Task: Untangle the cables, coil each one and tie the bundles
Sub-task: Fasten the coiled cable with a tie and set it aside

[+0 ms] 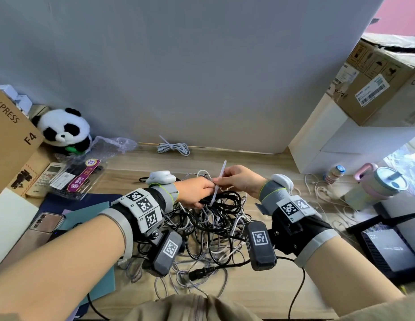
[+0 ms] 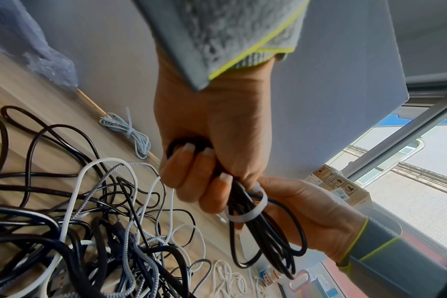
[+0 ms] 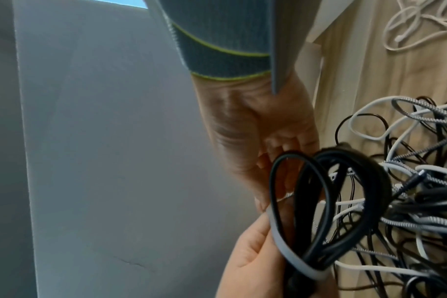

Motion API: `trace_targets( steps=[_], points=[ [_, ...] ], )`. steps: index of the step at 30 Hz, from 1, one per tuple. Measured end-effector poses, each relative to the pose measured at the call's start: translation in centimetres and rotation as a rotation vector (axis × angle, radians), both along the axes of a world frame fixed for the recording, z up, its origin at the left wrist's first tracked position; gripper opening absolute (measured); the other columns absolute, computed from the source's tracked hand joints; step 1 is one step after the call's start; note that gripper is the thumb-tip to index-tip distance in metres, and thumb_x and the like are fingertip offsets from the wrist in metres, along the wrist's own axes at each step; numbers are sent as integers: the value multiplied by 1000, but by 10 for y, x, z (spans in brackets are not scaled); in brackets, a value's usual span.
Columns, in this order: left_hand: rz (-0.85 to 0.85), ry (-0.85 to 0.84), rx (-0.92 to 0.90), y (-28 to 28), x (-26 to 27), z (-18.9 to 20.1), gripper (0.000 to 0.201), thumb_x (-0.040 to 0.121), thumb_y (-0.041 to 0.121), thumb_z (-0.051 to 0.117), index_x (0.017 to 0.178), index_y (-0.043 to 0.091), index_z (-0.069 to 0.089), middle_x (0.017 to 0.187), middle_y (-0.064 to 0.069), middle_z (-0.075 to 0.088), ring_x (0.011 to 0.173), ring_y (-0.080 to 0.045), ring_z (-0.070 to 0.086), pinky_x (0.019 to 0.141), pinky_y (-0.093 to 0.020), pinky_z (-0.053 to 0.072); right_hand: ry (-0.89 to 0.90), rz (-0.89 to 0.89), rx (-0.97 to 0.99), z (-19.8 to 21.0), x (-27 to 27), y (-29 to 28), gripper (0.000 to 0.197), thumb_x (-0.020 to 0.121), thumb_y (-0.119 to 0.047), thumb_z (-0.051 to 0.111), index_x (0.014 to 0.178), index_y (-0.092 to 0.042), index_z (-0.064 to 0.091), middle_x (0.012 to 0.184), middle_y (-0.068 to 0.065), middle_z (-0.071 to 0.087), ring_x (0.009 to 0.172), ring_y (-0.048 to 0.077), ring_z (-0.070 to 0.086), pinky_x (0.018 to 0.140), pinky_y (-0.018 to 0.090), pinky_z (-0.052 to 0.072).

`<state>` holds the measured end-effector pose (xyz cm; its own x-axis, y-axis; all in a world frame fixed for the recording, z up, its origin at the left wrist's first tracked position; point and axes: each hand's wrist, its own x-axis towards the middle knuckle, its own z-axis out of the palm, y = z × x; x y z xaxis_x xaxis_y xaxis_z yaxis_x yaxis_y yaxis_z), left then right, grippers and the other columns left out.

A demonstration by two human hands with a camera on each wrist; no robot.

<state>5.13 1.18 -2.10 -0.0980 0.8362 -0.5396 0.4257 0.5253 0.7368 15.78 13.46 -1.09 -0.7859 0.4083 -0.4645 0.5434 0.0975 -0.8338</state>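
My left hand (image 1: 197, 192) grips a coiled black cable (image 1: 227, 200) (image 2: 265, 231) above the tangle, fingers curled round the bundle. A white zip tie (image 1: 219, 181) (image 2: 250, 209) loops loosely round the coil. My right hand (image 1: 239, 179) pinches the tie's free end, which sticks up. In the right wrist view the tie (image 3: 291, 256) circles the black loops (image 3: 345, 201) near my left fingers. A pile of tangled black, white and braided cables (image 1: 209, 235) lies on the wooden desk (image 1: 260, 286) under both hands.
A tied pale cable bundle (image 1: 173, 147) lies by the wall. Loose white cables (image 1: 322, 188), a small bottle (image 1: 334, 173) and a tumbler (image 1: 378, 184) sit right. A black router (image 1: 387, 249) is near right. Panda toy (image 1: 64, 130), boxes, remote and phone (image 1: 45, 222) crowd the left.
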Motion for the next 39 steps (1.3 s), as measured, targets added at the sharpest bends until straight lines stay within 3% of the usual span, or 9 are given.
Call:
trace_targets(
  steps=[4, 9, 12, 14, 18, 22, 29, 34, 39],
  points=[
    [19, -135, -103, 2, 3, 4, 36, 102, 34, 29, 104, 8, 54, 55, -7, 39, 29, -8, 29, 34, -8, 23, -14, -2, 92, -1, 0, 0, 21, 85, -21, 70, 71, -13, 57, 65, 0, 55, 58, 11, 50, 57, 19, 43],
    [75, -196, -165, 2, 1, 15, 46, 99, 46, 21, 80, 15, 51, 41, 3, 30, 30, -8, 23, 38, -8, 21, -6, -92, 216, -8, -1, 6, 21, 83, -25, 72, 72, -12, 60, 72, 5, 57, 67, 18, 51, 65, 31, 41],
    [81, -28, -22, -1, 2, 17, 47, 97, 58, 18, 118, 29, 49, 46, 2, 26, 28, -6, 25, 33, -10, 23, 46, -118, 341, -10, -3, 6, 12, 85, -16, 67, 79, -7, 63, 71, 4, 56, 67, 16, 48, 61, 27, 38],
    [48, 78, 41, -1, 2, 16, 57, 97, 54, 21, 127, 15, 49, 43, 1, 29, 24, -4, 28, 31, -12, 25, 60, -103, 411, -10, -4, 5, 20, 86, -21, 68, 72, -11, 59, 67, 0, 54, 62, 14, 45, 58, 26, 36],
    [10, 132, 97, 1, 1, 11, 64, 95, 54, 28, 100, -2, 60, 35, 4, 43, 24, -8, 32, 34, -16, 28, 68, -159, 480, -17, -6, 5, 31, 84, -25, 70, 62, -17, 50, 59, -4, 50, 55, 12, 42, 52, 22, 34],
    [14, 104, 122, 2, 2, 10, 63, 97, 48, 35, 100, -11, 57, 34, 5, 45, 24, -8, 33, 34, -16, 29, 110, -312, 467, -24, -7, 6, 24, 84, -26, 70, 73, -9, 59, 66, 5, 57, 60, 19, 46, 60, 29, 39],
    [-22, 109, 112, 5, -4, 17, 50, 100, 42, 37, 64, 9, 49, 32, 5, 43, 25, -7, 32, 38, -19, 31, 130, -460, 497, -36, -13, 5, 25, 85, -26, 68, 71, -9, 55, 66, 6, 57, 62, 20, 48, 58, 28, 36],
    [1, 69, 75, 6, -8, 15, 44, 99, 42, 37, 78, 8, 56, 35, 5, 47, 26, -8, 36, 40, -24, 34, 236, -492, 392, -34, -15, 10, 28, 83, -28, 71, 67, -10, 57, 62, 1, 59, 60, 20, 55, 61, 32, 46],
    [19, 32, -75, 6, -9, 8, 41, 100, 40, 37, 82, 7, 55, 58, -5, 62, 35, -11, 53, 40, -22, 47, 516, -395, 60, -6, -6, 8, 23, 85, -15, 70, 65, -12, 58, 63, -4, 66, 50, 4, 53, 54, 15, 44]
  ],
)
